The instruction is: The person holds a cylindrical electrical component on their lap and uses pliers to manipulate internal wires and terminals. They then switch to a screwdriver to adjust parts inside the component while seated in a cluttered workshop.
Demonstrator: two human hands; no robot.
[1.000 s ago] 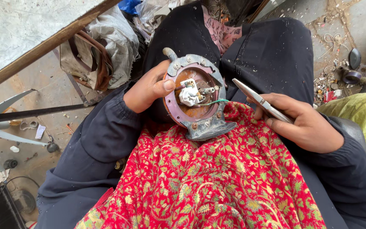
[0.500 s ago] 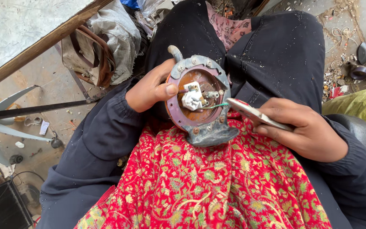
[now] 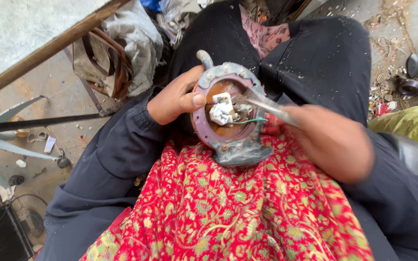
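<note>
Holding the round metal part (image 3: 228,116) on my lap, my left hand (image 3: 175,96) grips its rim, thumb pressed on the front edge; the part rests on the red flowered cloth (image 3: 228,212) over my legs; my right hand (image 3: 332,142) is blurry, curled around a thin shiny tool (image 3: 267,104) whose tip sits just beside the white block (image 3: 221,108) in the middle of the part; a green wire (image 3: 252,121) runs out from there; a brown bag (image 3: 102,63) lies on the floor (image 3: 39,121) to my left, well apart
</note>
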